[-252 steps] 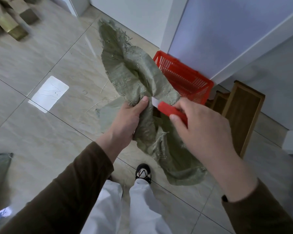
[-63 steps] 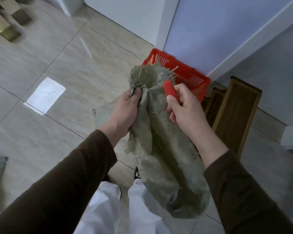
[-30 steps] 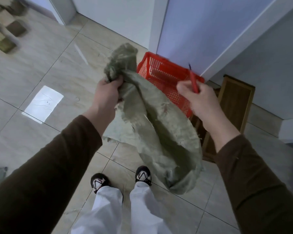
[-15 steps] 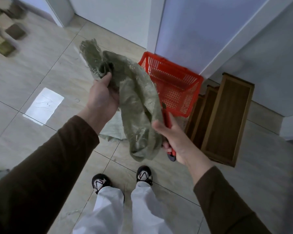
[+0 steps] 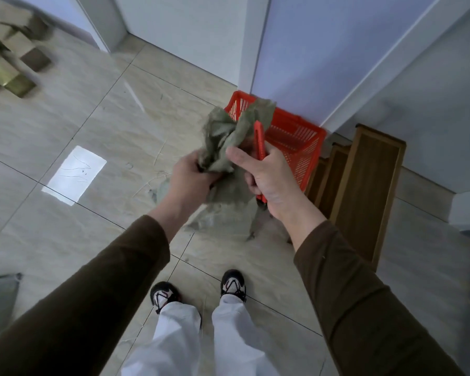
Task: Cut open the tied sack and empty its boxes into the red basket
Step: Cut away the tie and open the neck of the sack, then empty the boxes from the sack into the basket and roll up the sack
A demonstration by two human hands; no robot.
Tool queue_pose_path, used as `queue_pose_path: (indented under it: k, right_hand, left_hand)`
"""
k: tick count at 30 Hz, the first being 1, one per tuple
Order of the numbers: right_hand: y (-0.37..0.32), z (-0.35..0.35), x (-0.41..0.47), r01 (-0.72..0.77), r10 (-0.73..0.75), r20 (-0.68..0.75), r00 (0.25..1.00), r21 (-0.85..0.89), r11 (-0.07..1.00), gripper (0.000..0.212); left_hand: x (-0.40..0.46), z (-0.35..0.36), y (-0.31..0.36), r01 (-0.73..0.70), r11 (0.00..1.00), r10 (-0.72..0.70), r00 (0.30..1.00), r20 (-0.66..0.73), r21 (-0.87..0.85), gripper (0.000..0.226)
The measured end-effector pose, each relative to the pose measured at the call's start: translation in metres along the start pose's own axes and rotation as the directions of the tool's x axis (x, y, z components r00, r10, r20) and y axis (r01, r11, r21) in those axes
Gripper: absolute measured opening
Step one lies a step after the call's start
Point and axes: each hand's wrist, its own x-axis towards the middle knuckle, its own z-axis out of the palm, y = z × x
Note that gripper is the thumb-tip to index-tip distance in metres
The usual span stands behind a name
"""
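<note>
A limp grey-green woven sack [image 5: 223, 137] is bunched up between both hands at chest height, in front of the red basket [image 5: 296, 142] that stands on the floor by the wall corner. My left hand [image 5: 190, 177] grips the sack's lower folds. My right hand [image 5: 266, 175] holds a red utility knife [image 5: 259, 142] upright and also pinches the sack with its thumb. Another piece of green sack [image 5: 223, 215] lies on the floor below my hands. No boxes show in the basket's visible part.
Brown cardboard boxes [image 5: 8, 63] lie scattered at the far left. Wooden frames [image 5: 364, 191] lean on the floor right of the basket. Another sack's corner [image 5: 0, 291] shows at the left edge. A bright light patch [image 5: 73, 175] marks the tiles.
The sack has been gathered from a long hanging shape into a tight bundle. My right hand came up from below with the knife and now pinches the sack beside my left hand.
</note>
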Motion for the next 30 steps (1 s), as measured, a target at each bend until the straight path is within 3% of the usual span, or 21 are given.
queue_pose_path:
  k: [2, 5, 10, 13, 17, 19, 22, 24, 26, 28, 30]
  right_hand:
    - [-0.002, -0.013, -0.004, 0.047, -0.051, -0.030, 0.998, -0.102, 0.994, 0.031]
    - [0.001, -0.022, -0.015, 0.050, -0.079, -0.124, 0.989, -0.220, 0.974, 0.072]
    - [-0.017, 0.006, -0.026, 0.154, -0.173, -0.045, 0.984, -0.285, 0.946, 0.112]
    - [-0.045, 0.026, -0.028, 0.222, -0.217, 0.050, 0.975, -0.309, 0.925, 0.100]
    - [-0.091, 0.045, -0.033, 0.200, -0.202, 0.016, 0.979, -0.245, 0.949, 0.024]
    - [-0.118, 0.051, -0.041, 0.140, -0.146, -0.043, 0.988, -0.131, 0.981, 0.011]
    - [-0.158, 0.052, -0.058, 0.048, -0.049, -0.105, 0.993, -0.010, 0.999, 0.013]
    - [-0.183, 0.053, -0.070, 0.019, -0.009, -0.110, 0.994, 0.091, 0.996, 0.023]
    - [-0.207, 0.061, -0.083, -0.010, 0.023, -0.068, 0.997, 0.191, 0.982, 0.028]
    - [-0.227, 0.079, -0.094, -0.077, 0.080, 0.001, 0.997, 0.277, 0.958, 0.032]
    - [-0.248, 0.096, -0.102, -0.127, 0.117, 0.052, 0.992, 0.367, 0.922, 0.032]
  left_hand:
    - [0.005, -0.010, 0.016, -0.003, 0.995, -0.009, 0.992, -0.124, -0.096, 0.017]
    - [0.004, -0.025, 0.046, -0.107, 0.994, 0.102, 0.977, -0.187, -0.015, 0.029]
    - [-0.013, -0.037, 0.090, -0.082, 0.988, 0.078, 0.996, -0.037, -0.132, 0.017]
    - [-0.028, -0.044, 0.126, -0.135, 0.982, 0.138, 0.990, 0.020, -0.132, 0.016]
    - [-0.047, -0.053, 0.182, -0.210, 0.949, 0.244, 0.962, 0.125, -0.235, 0.031]
    - [-0.054, -0.065, 0.200, -0.208, 0.919, 0.283, 0.939, 0.194, -0.335, 0.041]
    - [-0.064, -0.094, 0.197, -0.281, 0.907, 0.352, 0.915, 0.197, -0.312, 0.069]
    - [-0.077, -0.112, 0.177, -0.236, 0.962, 0.264, 0.933, 0.245, -0.136, 0.104]
    - [-0.094, -0.111, 0.157, -0.141, 0.989, 0.114, 0.911, 0.397, 0.039, 0.128]
    - [-0.107, -0.092, 0.149, -0.135, 0.982, 0.062, 0.895, 0.442, 0.136, 0.125]
    - [-0.109, -0.071, 0.157, -0.168, 0.985, 0.150, 0.929, 0.337, 0.024, 0.090]
